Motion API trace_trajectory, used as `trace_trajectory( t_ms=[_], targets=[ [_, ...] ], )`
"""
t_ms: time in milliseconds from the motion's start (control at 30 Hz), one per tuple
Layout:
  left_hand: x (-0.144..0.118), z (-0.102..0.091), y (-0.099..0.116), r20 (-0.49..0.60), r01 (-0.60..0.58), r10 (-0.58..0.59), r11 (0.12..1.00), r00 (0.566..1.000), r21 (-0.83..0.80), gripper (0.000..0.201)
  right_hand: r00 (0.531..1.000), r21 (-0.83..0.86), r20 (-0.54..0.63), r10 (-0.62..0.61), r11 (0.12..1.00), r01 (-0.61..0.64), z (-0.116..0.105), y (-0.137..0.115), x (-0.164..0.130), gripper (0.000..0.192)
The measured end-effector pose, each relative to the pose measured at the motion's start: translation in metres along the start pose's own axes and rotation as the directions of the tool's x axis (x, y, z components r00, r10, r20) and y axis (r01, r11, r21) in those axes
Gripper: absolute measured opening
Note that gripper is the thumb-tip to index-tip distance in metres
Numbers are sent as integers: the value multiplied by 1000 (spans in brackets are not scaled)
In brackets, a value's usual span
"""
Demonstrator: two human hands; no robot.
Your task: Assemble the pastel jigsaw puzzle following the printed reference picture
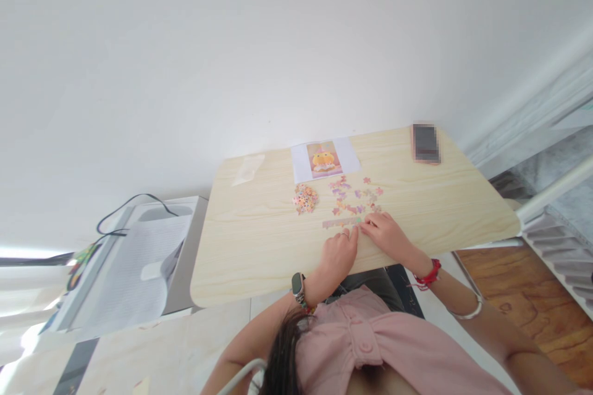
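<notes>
Left grip point(340, 253), right grip point(388, 237) at right end, puzzle strip point(340, 223) running sideways

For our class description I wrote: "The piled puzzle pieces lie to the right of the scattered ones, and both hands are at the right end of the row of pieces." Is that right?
Not quite: in the head view the piled puzzle pieces lie to the left of the scattered ones. The left hand and right hand are at the right end of the row of pieces.
</notes>
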State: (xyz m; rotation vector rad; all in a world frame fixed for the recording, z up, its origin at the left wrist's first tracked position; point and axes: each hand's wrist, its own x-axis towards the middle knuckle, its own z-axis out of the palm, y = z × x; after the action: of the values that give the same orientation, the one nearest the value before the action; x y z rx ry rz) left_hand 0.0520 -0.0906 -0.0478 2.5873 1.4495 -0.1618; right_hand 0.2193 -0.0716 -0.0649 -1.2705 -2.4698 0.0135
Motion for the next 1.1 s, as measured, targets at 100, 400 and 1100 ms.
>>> trace_trajectory(
  t_ms=[100,400,1100],
  targets=[
    [2,-1,-1,3,-10,10,1000,1000,-3,35,995,85,-51,87,993,-83,-1,5,-9,20],
    [-4,-6,-5,20,-42,43,999,999,-35,43,972,305,52,228,923,-232,-20,40,-26,24],
    [-12,-14,-4,27,-50,51,998,998,-37,36,996,216,83,40,975,-57,-7,4,-1,8]
  ],
)
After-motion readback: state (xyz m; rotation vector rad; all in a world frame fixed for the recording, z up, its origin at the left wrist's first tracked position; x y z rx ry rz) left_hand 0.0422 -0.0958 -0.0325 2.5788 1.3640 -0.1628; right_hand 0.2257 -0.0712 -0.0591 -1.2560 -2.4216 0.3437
